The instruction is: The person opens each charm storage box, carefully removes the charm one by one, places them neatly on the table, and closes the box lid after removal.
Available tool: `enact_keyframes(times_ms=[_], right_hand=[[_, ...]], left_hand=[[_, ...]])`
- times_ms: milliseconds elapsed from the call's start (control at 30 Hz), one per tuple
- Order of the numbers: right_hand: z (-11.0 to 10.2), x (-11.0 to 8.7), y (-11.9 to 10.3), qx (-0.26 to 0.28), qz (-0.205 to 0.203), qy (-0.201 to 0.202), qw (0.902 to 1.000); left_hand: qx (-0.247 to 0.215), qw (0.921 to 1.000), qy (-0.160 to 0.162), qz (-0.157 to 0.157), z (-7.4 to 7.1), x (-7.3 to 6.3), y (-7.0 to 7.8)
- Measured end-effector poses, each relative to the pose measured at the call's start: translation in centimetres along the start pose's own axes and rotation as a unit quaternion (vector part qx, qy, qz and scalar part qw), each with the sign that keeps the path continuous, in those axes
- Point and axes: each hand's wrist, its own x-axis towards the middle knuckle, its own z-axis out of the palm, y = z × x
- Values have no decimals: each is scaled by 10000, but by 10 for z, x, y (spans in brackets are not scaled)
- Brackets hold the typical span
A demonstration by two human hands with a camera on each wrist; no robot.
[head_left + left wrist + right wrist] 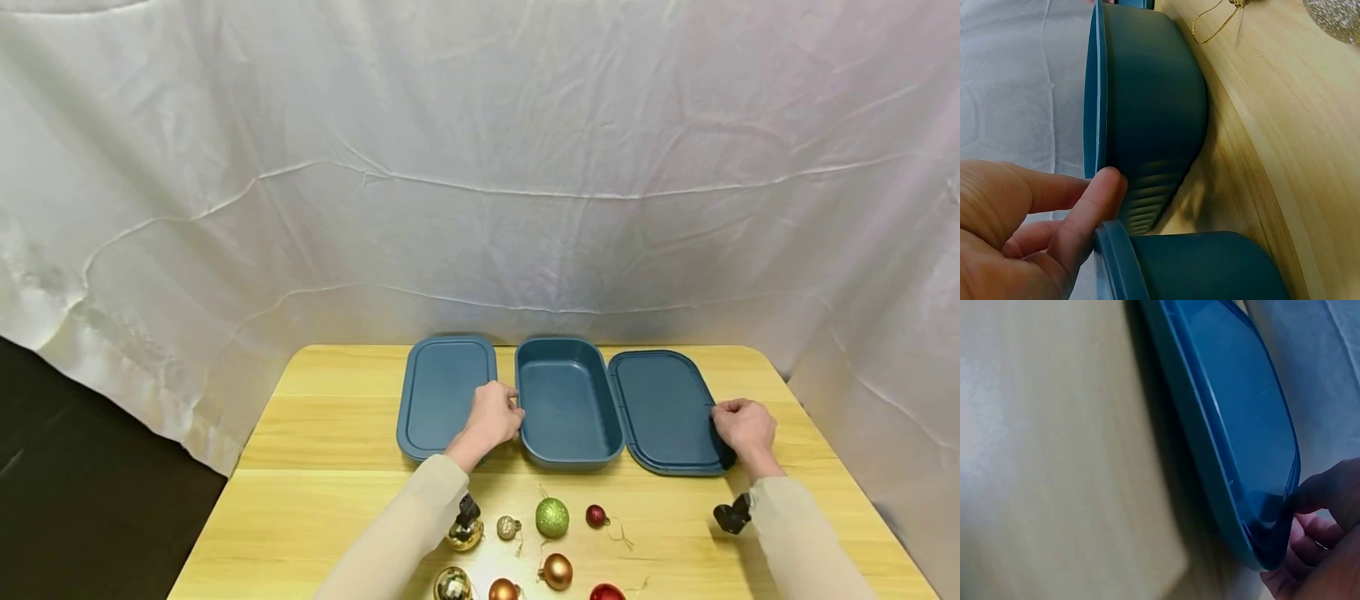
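A deep blue open container [564, 408] stands at the back of the table. My left hand [495, 413] is at its left wall, and in the left wrist view the thumb and a finger pinch the container's rim [1102, 94]. To its right lies a flat blue lid [667, 408] with its raised edge upward. My right hand [746, 423] grips the lid's right edge; the right wrist view shows the fingers at a corner of the lid [1241, 412]. Just left of my left hand is a second container with its lid on [446, 392].
Nearer on the wooden table [315, 500] lie several Christmas baubles, among them a glittery green one [552, 517], a small dark red one [596, 516], a copper one [557, 571] and a gold one [452, 584]. A pale cloth [525, 233] hangs behind the table.
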Motion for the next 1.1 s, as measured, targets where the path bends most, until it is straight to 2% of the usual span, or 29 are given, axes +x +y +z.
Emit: enact_keyframes(times_ms=[333, 500, 700, 933, 1100], right_hand=[[-14, -3, -15, 543, 174, -31, 9984], [-23, -5, -23, 1026, 507, -240, 9931], [-34, -6, -35, 1895, 1000, -753, 9739], [-43, -7, -46, 2595, 907, -1089, 9553], [-46, -8, -51, 3209, 881, -1277, 9343]], left_hand=[[-26, 10000, 49, -50, -1, 1, -1], [9, 10000, 38, -65, -1, 0, -1], [78, 9999, 38, -68, -1, 1, -1], [62, 10000, 39, -18, -2, 3, -1], [-19, 10000, 16, 23, -2, 3, -1]])
